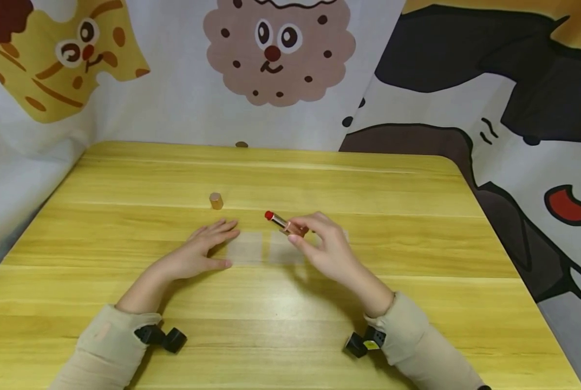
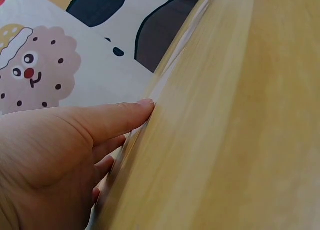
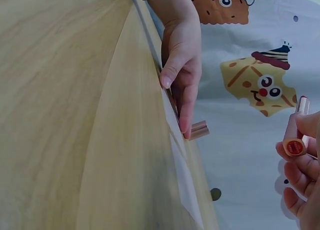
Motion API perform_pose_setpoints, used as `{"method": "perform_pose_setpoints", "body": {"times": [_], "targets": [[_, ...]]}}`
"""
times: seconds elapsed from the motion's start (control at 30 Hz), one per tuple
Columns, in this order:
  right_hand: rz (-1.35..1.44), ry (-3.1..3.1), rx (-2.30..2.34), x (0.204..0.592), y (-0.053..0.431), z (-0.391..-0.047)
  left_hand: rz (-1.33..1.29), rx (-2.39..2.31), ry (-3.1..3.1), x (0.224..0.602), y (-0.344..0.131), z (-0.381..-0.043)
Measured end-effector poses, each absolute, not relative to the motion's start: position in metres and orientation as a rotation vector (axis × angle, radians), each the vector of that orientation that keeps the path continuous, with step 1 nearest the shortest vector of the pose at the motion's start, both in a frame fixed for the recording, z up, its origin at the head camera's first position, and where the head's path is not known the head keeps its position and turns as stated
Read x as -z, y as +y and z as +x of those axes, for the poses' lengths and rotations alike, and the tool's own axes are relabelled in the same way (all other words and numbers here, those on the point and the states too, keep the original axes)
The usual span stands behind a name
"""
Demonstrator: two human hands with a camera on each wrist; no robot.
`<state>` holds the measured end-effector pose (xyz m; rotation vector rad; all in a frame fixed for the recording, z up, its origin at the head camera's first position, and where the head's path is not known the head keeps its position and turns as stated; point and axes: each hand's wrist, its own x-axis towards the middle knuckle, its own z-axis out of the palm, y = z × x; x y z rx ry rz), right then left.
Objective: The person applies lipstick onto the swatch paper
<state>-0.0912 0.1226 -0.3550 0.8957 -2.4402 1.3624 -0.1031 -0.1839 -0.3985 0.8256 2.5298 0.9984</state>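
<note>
Between thumb and fingers, my right hand [image 1: 330, 250] holds an uncapped lipstick [image 1: 281, 222] above the table, its red tip pointing up and left. The right wrist view shows the round label on the base of the lipstick [image 3: 295, 148]. My left hand [image 1: 195, 254] rests on the table, fingers spread and fairly straight, its fingertips at the edge of a thin whitish sheet [image 1: 245, 249]. A second sheet [image 1: 284, 250] lies to the right, below the lipstick. Another pale piece [image 1: 346, 236] is mostly hidden behind the right hand. The gold lipstick cap [image 1: 216, 201] stands beyond the left fingertips.
The wooden table [image 1: 290, 330] has a rounded far edge. Behind it hangs a white cloth [image 1: 173, 108] with cartoon food prints. Each sleeve cuff carries a small black device, one on the left [image 1: 162, 338] and one on the right [image 1: 365, 342].
</note>
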Motion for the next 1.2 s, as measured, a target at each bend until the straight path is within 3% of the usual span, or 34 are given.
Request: {"method": "perform_pose_setpoints", "body": {"times": [1.2], "targets": [[0.992, -2.544, -1.216, 0.399, 0.099, -0.107, 0.82, -1.011, 2.538, 0.401, -0.185, -0.103]]}}
